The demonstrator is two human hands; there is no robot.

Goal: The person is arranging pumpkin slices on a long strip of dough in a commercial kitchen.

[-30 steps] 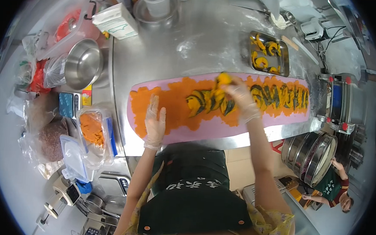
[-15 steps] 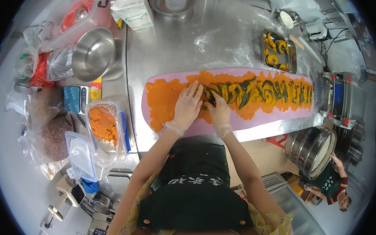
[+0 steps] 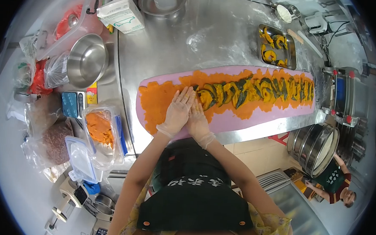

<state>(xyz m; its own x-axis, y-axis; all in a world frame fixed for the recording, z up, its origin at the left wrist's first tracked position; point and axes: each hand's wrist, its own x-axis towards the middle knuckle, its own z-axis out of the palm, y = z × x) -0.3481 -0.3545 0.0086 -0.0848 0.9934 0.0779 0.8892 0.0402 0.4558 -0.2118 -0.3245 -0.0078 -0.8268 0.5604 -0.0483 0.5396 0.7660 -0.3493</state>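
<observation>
A long pale-pink dough sheet [image 3: 251, 125] lies across the steel table, coated with an orange mash [image 3: 155, 101]. Along the mash runs a row of green-skinned pumpkin slices [image 3: 240, 92], overlapping from the middle to the right end. My left hand [image 3: 176, 112], in a clear glove, rests flat with straight fingers on the mash at the row's left end. Beside it, also gloved, is my right hand [image 3: 199, 121], its fingers stretched out and its thumb side against the left hand. Neither hand holds anything visible; what is beneath the palms is hidden.
A steel tray [image 3: 277, 47] with several pumpkin slices stands at the far right. Left are a steel bowl [image 3: 87, 60], a blue scale [image 3: 70, 104] and a plastic tub [image 3: 100, 132] of orange mash. Another person [image 3: 333, 180] works at right near stacked round sieves [image 3: 312, 147].
My right hand has left the slices at the row's end and moved left and nearer, against my left hand. My left hand has shifted slightly left, its fingers angled more to the right.
</observation>
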